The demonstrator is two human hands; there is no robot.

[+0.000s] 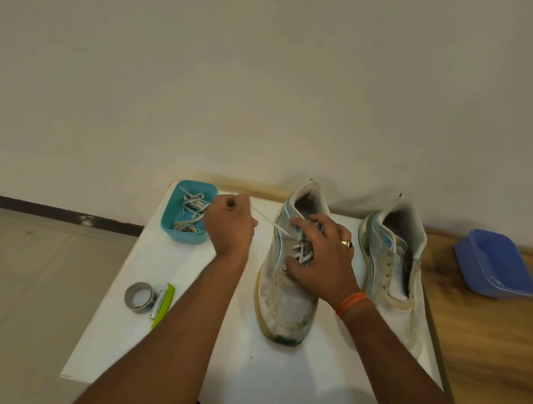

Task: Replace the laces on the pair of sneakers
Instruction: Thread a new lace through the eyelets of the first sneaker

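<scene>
White, dirty mesh sneaker (285,295) sits in the middle of the frame on the white desk (158,257). The right hand (320,257) presses down on its crossed laces with spread fingers (a gold ring shows). The left hand (228,225) pinches a thin white lace (267,220) pulled tight toward the upper left. A second worn sneaker (392,252) stands to the right, its eyelets bare.

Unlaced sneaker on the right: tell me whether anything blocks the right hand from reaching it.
Nothing visible does. The right hand rests on the laced sneaker; the unlaced sneaker stands directly beside it on the white board, with only bare board between them.
</scene>
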